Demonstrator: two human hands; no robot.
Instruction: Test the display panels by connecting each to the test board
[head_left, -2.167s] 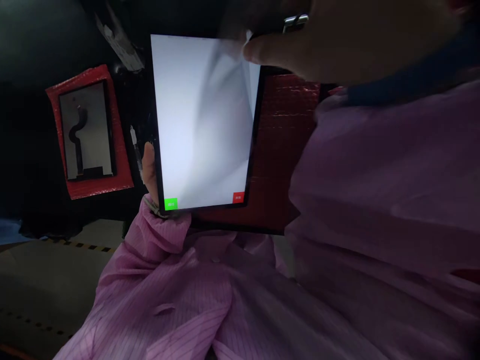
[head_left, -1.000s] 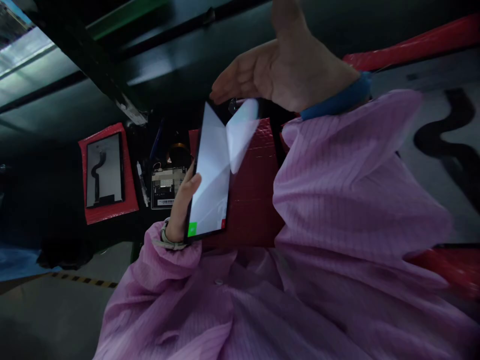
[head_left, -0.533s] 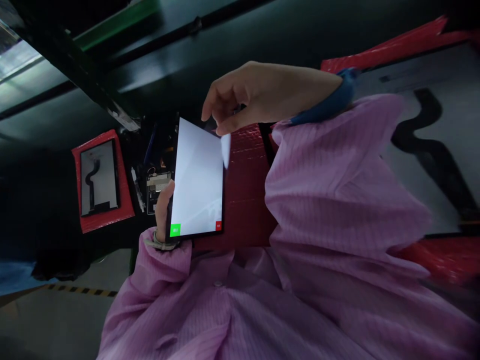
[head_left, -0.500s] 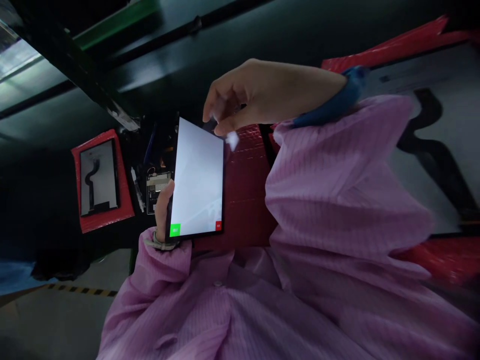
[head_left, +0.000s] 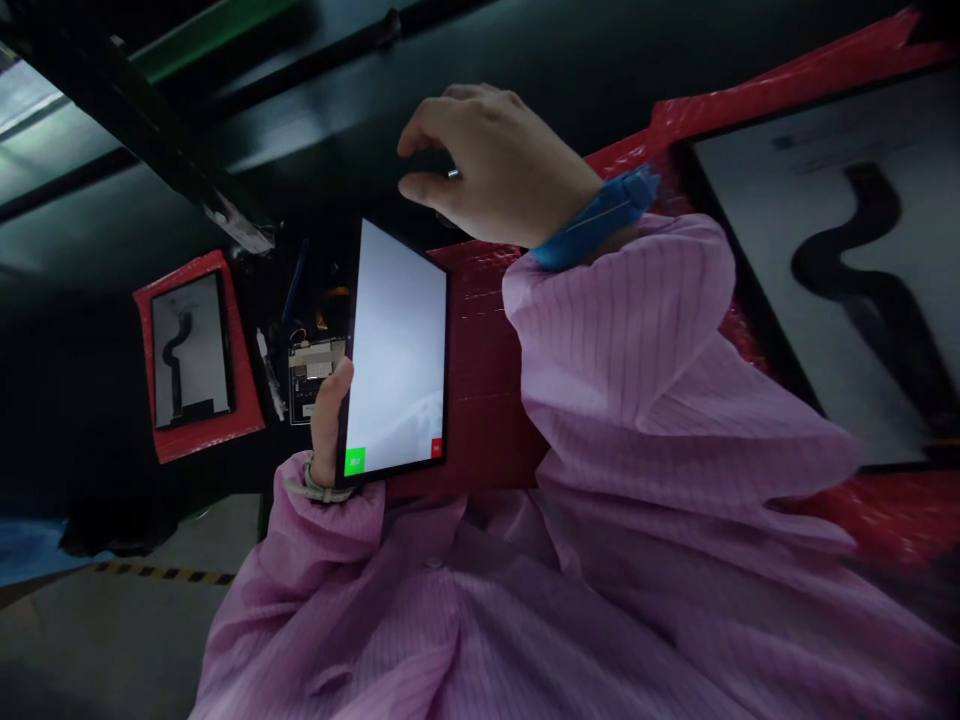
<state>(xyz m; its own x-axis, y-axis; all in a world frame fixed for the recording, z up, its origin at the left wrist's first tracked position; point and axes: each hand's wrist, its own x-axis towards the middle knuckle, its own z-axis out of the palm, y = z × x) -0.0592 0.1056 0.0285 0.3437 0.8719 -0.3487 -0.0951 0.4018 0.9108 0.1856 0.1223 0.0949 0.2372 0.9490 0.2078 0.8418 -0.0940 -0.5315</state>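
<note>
A lit display panel point(head_left: 397, 350) stands tilted before me, its screen white with a green square at the lower left corner and a red one at the lower right. My left hand point(head_left: 328, 415) grips its left edge, thumb in front and the other fingers hidden behind. Above the panel's upper right corner, my right hand point(head_left: 480, 160) hovers apart from it, thumb and forefinger spread with nothing seen between them. A small shiny spot shows by its fingers, too small to name. A blue band point(head_left: 600, 215) circles the right wrist.
Red padded wrap point(head_left: 487, 350) lies under the panel. At left, another panel point(head_left: 193, 350) rests on red wrap, near a white pen-like item point(head_left: 270, 375), a blue stick point(head_left: 295, 280) and an opened device point(head_left: 315, 375). A large panel point(head_left: 765, 230) lies at right. A dark green post point(head_left: 150, 130) slants upper left.
My right hand has moved up and away from the panel's corner, and its fingers have opened. The whitish scrap by its fingertips is no longer seen. My left hand keeps its hold.
</note>
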